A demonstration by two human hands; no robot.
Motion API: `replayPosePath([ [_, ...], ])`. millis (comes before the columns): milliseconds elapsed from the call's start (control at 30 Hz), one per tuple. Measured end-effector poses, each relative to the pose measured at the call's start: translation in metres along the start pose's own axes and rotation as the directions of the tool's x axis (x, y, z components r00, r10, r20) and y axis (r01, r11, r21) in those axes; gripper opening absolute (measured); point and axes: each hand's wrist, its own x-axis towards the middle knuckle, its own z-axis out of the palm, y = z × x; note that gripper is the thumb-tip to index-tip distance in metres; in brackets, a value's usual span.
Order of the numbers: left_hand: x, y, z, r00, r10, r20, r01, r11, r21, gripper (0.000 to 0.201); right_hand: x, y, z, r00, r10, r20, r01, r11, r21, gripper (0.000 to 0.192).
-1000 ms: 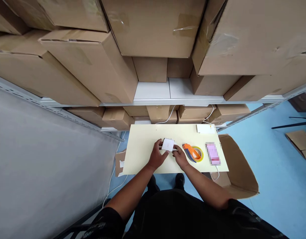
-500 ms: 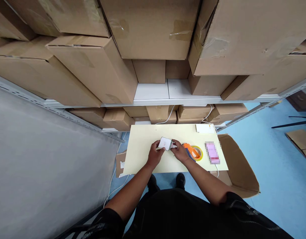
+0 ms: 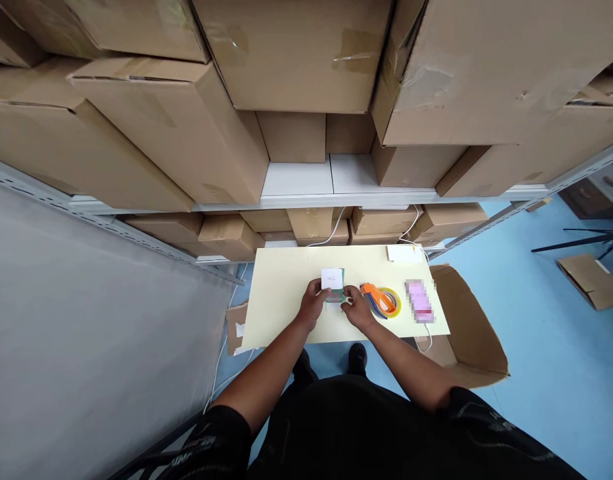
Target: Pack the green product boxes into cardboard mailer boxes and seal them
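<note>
My left hand (image 3: 313,301) grips the left side of a small white and green box (image 3: 332,279), its thumb lying across the lower part. White shows on the upper face, with small print; the lower part and right edge are green. At the box's lower right corner, my right hand (image 3: 357,308) has its fingers closed around a small pale part, too small to make out. Just right of that hand, an orange tape dispenser (image 3: 375,297) lies with a roll of yellowish tape (image 3: 397,304) on the pale table (image 3: 281,293).
A pink, pixelated item (image 3: 419,301) lies at the table's right, with a white flat box (image 3: 404,253) behind it. An open carton (image 3: 469,327) stands on the floor at the right. Cardboard boxes (image 3: 296,60) fill the shelves ahead, above a white shelf edge (image 3: 306,201).
The box has been turned and tipped in my hands, so its green part now faces me. My right fingers have shifted down to its lower corner. The whole view has moved slightly.
</note>
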Motion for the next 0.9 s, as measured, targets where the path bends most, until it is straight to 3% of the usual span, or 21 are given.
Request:
replayPosePath([
  [100, 0.004, 0.003, -0.001, 0.998, 0.024, 0.065, -0.031, 0.994, 0.104, 0.042, -0.007, 0.004, 0.004, 0.999, 0.046, -0.022, -0.044, 0.996, 0.083, 0.043],
  [267, 0.001, 0.005, -0.003, 0.986, 0.152, 0.072, -0.166, 0.950, 0.264, 0.054, -0.004, -0.002, -0.003, 0.998, 0.031, -0.059, -0.024, 0.993, 0.113, 0.037],
  [367, 0.000, 0.012, -0.002, 0.962, 0.254, 0.096, -0.271, 0.897, 0.349, 0.045, 0.000, -0.012, -0.009, 0.998, 0.012, -0.060, -0.003, 0.989, 0.148, 0.042],
  [500, -0.002, 0.022, -0.004, 0.928, 0.336, 0.159, -0.372, 0.846, 0.382, 0.017, 0.003, -0.027, -0.017, 0.997, -0.035, -0.069, 0.046, 0.986, 0.158, 0.036],
  [667, -0.006, 0.024, -0.013, 0.911, 0.320, 0.260, -0.399, 0.844, 0.357, 0.027, 0.007, -0.035, -0.026, 0.987, -0.049, -0.152, 0.072, 0.986, 0.148, 0.027],
  [800, -0.006, 0.019, -0.012, 0.912, 0.321, 0.255, -0.401, 0.830, 0.387, 0.018, 0.014, -0.043, -0.031, 0.983, -0.149, -0.108, 0.152, 0.988, 0.025, 0.026],
  [900, -0.004, 0.020, -0.009, 0.906, 0.339, 0.256, -0.424, 0.748, 0.510, 0.013, 0.019, -0.052, -0.031, 0.973, -0.227, -0.035, 0.217, 0.960, -0.178, 0.036],
])
